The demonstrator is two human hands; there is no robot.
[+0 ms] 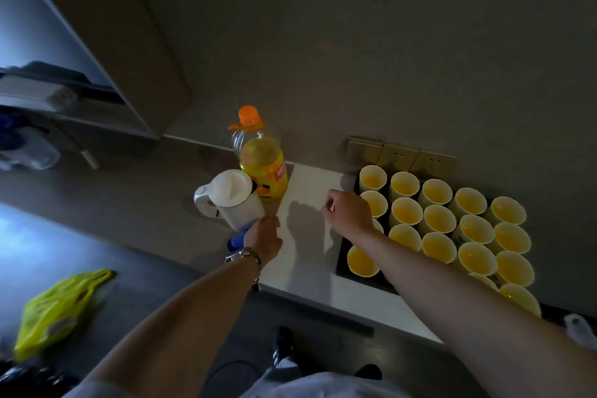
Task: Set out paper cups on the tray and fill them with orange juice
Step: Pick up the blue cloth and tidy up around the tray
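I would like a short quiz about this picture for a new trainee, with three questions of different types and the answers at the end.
1. True or false: the juice bottle has its orange cap on.
2. Multiple choice: where does the white kettle stand? A) on the tray among the cups B) at the table's left end, in front of the bottle C) on the floor
3. Short answer: what is in the paper cups on the dark tray?

Key
1. True.
2. B. The left hand is at its base.
3. Orange juice; every cup whose inside shows holds some. The right hand hovers at the tray's left edge, fingers curled.
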